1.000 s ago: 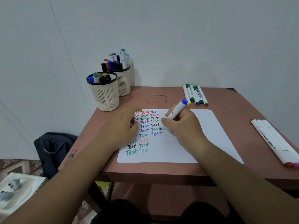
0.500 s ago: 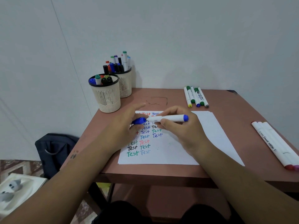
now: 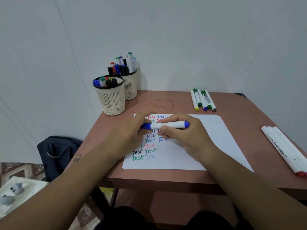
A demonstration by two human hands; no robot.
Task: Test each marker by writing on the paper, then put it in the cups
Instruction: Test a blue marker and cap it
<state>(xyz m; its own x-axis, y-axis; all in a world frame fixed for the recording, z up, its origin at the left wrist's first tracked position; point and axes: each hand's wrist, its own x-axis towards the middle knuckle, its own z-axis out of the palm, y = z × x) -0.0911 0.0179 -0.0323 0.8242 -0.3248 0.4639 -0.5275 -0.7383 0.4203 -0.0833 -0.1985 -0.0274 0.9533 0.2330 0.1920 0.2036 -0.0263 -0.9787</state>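
Cap pressed back onto blue marker (image 3: 167,125), gripped by both hands (image 3: 187,136) over paper (image 3: 216,138); cups (image 3: 113,100) judged next.

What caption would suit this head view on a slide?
Both hands, left and right, hold a white blue-capped marker level above the white paper.

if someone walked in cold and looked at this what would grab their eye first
Probably the blue marker held level over the middle of the paper, left hand on its cap end, right hand round the barrel. Next, the columns of colourful "Test" words on the sheet's left side, and two marker-stuffed cups at the table's far left corner.
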